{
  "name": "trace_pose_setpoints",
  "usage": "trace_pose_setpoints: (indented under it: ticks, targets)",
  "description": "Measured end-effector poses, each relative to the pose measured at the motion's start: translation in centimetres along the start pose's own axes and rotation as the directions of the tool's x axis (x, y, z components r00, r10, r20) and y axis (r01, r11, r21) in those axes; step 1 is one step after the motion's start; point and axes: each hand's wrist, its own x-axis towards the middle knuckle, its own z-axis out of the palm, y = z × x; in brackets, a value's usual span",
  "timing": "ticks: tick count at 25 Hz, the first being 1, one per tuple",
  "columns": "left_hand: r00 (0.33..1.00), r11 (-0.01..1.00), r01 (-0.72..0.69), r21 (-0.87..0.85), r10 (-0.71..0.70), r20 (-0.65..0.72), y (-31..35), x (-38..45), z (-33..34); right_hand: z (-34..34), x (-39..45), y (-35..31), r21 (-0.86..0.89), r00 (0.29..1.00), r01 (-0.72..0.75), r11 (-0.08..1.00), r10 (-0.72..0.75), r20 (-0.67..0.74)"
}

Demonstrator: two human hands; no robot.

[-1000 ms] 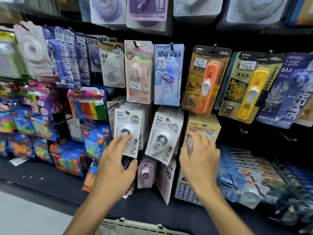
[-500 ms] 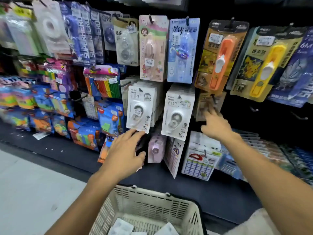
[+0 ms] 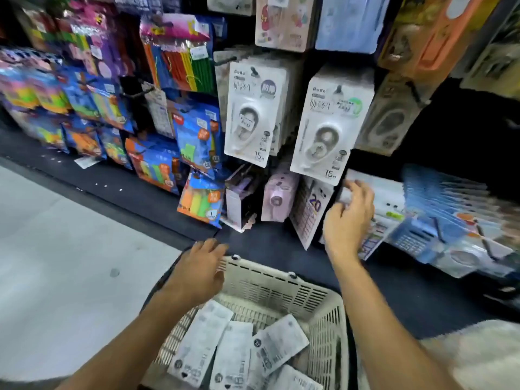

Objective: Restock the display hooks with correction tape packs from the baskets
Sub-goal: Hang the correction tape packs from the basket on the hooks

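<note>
Dropping from hooks: left hand [image 3: 201,273], fingers relaxed and empty, now over basket [image 3: 284,288] of packs [image 3: 202,344]; right hand [image 3: 349,218], grip unclear, lowered. Next pick imminent.

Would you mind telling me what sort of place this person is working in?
Most likely a stationery shop aisle: carded correction tape packs hang on display hooks, more bagged goods fill the rack, and a restocking basket sits below.
</note>
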Motion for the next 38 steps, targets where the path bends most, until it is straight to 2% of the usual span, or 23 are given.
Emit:
trace_pose_setpoints:
  ticks: [1, 2, 4, 6, 8, 9, 11, 12, 14, 16, 17, 18, 20, 21, 22, 25, 27, 29, 31, 33, 34, 36, 38]
  targets:
    - [0.996, 0.999, 0.023, 0.031, -0.026, 0.080, -0.6, -0.3, 2.3, 1.1, -4.0, 1.3, 0.075, 0.999, -0.010, 0.997, 0.014, -0.048]
    - [0.985, 0.998, 0.040, 0.049, -0.047, 0.164, -1.2, -0.7, 4.7, 2.2, -8.0, 3.0, 0.105, 0.999, -0.036, 0.994, 0.038, -0.015]
    - [0.944, 0.993, 0.119, 0.005, -0.115, 0.309, -2.6, -1.7, 9.2, 3.7, -15.9, 6.8, 0.034, 0.944, -0.176, 0.984, 0.159, 0.289]
    - [0.891, 0.963, 0.257, -0.079, -0.205, 0.405, -4.0, -2.7, 13.5, 4.4, -22.0, 11.2, -0.237, 0.709, -0.245, 0.940, 0.340, 0.618]
    - [0.846, 0.926, 0.360, -0.117, -0.271, 0.459, -5.1, -3.5, 17.4, 4.3, -25.3, 14.7, -0.467, 0.446, -0.109, 0.877, 0.463, 0.766]
    - [0.830, 0.910, 0.393, -0.128, -0.292, 0.475, -5.6, -3.4, 19.0, 4.4, -26.3, 16.2, -0.510, 0.350, 0.001, 0.860, 0.478, 0.806]
    - [0.840, 0.855, 0.460, -0.241, -0.330, 0.432, -6.2, -2.2, 20.9, 4.6, -27.2, 17.9, -0.540, 0.239, 0.164, 0.826, 0.497, 0.834]
    - [0.841, 0.807, 0.500, -0.315, -0.365, 0.400, -6.6, -1.1, 21.4, 4.8, -27.5, 18.4, -0.535, 0.227, 0.204, 0.820, 0.492, 0.840]
    - [0.828, 0.748, 0.547, -0.376, -0.416, 0.377, -7.4, 1.0, 22.7, 5.4, -28.4, 18.9, -0.456, 0.318, 0.281, 0.844, 0.366, 0.875]
    - [0.825, 0.794, 0.524, -0.308, -0.385, 0.413, -7.8, 1.8, 23.5, 6.3, -28.6, 19.0, -0.385, 0.452, 0.373, 0.844, 0.196, 0.870]
    - [0.836, 0.823, 0.492, -0.284, -0.356, 0.419, -8.0, 1.9, 24.0, 6.9, -28.3, 19.2, -0.398, 0.469, 0.391, 0.830, 0.192, 0.862]
    - [0.856, 0.825, 0.461, -0.326, -0.317, 0.408, -7.9, 1.8, 24.4, 7.3, -27.7, 19.5, -0.438, 0.437, 0.406, 0.802, 0.251, 0.864]
    - [0.868, 0.715, 0.478, -0.511, -0.294, 0.401, -7.7, 1.2, 25.0, 7.3, -26.4, 20.6, -0.484, 0.247, 0.467, 0.740, 0.417, 0.875]
    - [0.850, 0.668, 0.513, -0.539, -0.309, 0.426, -7.6, 0.9, 25.0, 7.2, -25.6, 21.0, -0.460, 0.158, 0.533, 0.710, 0.451, 0.879]
    - [0.819, 0.640, 0.560, -0.526, -0.334, 0.466, -7.6, 0.6, 24.9, 7.2, -24.8, 21.3, -0.417, 0.110, 0.602, 0.681, 0.447, 0.888]
    - [0.712, 0.450, 0.702, -0.552, -0.435, 0.551, -7.8, 0.5, 25.5, 8.0, -21.9, 20.9, -0.365, 0.127, 0.694, 0.621, 0.394, 0.910]
    - [0.684, 0.289, 0.725, -0.626, -0.409, 0.603, -7.5, 0.7, 25.5, 8.3, -20.2, 20.6, -0.396, 0.135, 0.624, 0.674, 0.406, 0.904]
    - [0.722, 0.218, 0.689, -0.691, -0.290, 0.628, -6.7, 0.7, 25.1, 8.1, -18.7, 20.2, -0.413, 0.132, 0.421, 0.807, 0.396, 0.909]
    - [0.748, 0.226, 0.664, -0.713, -0.207, 0.631, -5.1, 0.3, 24.9, 7.6, -17.4, 19.6, -0.406, 0.188, -0.083, 0.910, 0.414, 0.891]
    - [0.756, 0.214, 0.655, -0.725, -0.174, 0.631, -3.6, -0.2, 25.3, 7.8, -17.2, 18.5, -0.305, 0.246, -0.541, 0.784, 0.494, 0.834]
    - [0.756, 0.229, 0.655, -0.720, -0.176, 0.631, -3.1, -0.3, 25.7, 7.9, -17.6, 18.3, -0.294, 0.243, -0.638, 0.712, 0.549, 0.800]
    - [0.733, 0.337, 0.673, -0.658, -0.188, 0.653, -2.5, -0.5, 26.4, 7.7, -19.4, 18.7, -0.439, 0.187, -0.613, 0.657, 0.660, 0.728]
    - [0.710, 0.480, 0.673, -0.563, -0.205, 0.674, -2.3, -0.1, 27.0, 6.9, -21.9, 20.0, -0.628, 0.170, -0.469, 0.620, 0.762, 0.625]
